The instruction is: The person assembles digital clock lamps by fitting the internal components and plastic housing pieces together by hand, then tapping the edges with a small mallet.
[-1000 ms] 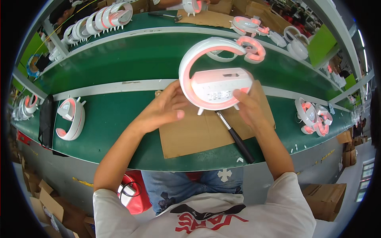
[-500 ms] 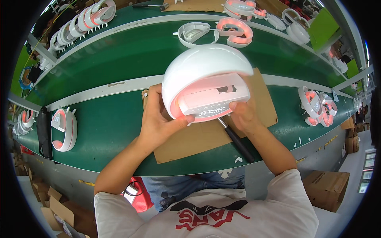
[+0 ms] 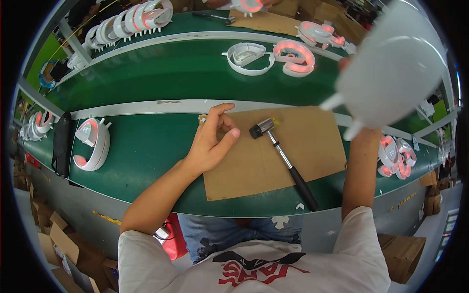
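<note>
My right hand [image 3: 365, 138] holds a white clock lamp [image 3: 395, 63] raised at the right, close to the view. The lamp's smooth white back and two stubby feet show; its display is turned out of sight. Most of the right hand is hidden behind the lamp. My left hand [image 3: 214, 139] is empty, its fingers loosely curled and apart, over the left edge of a brown cardboard sheet [image 3: 234, 178]. On that sheet lies a mallet [image 3: 282, 155] with a black-and-yellow head and black handle, the handle reaching past the sheet to the bench's front edge.
Another clock lamp [image 3: 93, 144] and a black pouch [image 3: 62, 144] stand at the left of the green bench. More lamps [image 3: 394, 156] sit at the right. Open lamp shells [image 3: 249, 58] lie beyond the white rail [image 3: 141, 108]; a lamp row [image 3: 129, 24] stands far left. Another person's hand is at the top.
My right hand has lifted the clock lamp up and to the right, turning its back into view. My left hand has let go of it. The whole mallet is now uncovered.
</note>
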Demonstrator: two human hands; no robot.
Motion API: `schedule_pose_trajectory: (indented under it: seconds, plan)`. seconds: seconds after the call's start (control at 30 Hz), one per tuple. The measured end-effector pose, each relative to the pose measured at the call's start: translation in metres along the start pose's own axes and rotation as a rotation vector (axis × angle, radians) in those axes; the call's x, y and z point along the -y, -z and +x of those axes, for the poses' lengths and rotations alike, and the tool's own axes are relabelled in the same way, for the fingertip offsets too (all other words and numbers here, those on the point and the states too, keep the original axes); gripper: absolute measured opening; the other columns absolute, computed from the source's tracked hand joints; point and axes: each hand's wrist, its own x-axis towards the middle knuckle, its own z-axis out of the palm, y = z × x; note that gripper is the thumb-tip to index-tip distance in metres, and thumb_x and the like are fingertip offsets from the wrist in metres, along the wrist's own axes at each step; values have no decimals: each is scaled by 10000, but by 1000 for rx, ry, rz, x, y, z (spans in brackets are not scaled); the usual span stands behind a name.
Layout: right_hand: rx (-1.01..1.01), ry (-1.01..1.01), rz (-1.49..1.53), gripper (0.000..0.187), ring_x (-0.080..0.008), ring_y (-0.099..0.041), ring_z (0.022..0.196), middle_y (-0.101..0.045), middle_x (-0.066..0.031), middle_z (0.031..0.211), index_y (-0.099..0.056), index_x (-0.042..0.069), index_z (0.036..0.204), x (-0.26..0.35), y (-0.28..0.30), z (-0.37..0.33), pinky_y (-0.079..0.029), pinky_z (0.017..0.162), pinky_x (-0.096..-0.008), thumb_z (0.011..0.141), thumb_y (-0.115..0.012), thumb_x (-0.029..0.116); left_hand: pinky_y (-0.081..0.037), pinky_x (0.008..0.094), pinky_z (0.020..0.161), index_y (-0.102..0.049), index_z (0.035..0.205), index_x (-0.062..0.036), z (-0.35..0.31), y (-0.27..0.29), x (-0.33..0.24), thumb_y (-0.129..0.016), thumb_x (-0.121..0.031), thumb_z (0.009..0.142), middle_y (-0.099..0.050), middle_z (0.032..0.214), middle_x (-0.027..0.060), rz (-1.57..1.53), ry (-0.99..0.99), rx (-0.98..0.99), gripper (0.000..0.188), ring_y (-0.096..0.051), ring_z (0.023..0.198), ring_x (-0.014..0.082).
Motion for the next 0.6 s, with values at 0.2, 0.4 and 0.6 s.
schedule_pose_trajectory:
  seconds: [0.2,0.4,0.6]
  plan:
    - [9,-31,498,88,-148,-555,657,-479,-14,801,-445,76,1057,26,-20,22,-366,844,-360,970,-457,67,-451,283,706,-435,1336,0,-4,14,3,-563,-95,983,-576,802,45,90,62,-64,387,-549,742,119]
    - [135,-6,749,133,-260,-636,435,-617,-117,609,-460,9,862,71,-67,-10,-484,691,-364,973,-430,75,-410,266,597,-504,1271,-29,5,6,2,-582,-91,981,-551,753,24,29,111,-18,306,-492,644,88]
    - [46,69,381,50,-168,-644,511,-649,-65,683,-557,64,991,56,-113,-17,-510,621,-315,982,-508,68,-432,270,609,-533,1225,-16,5,12,7,-554,-103,996,-560,734,32,90,132,-15,246,-528,658,94]
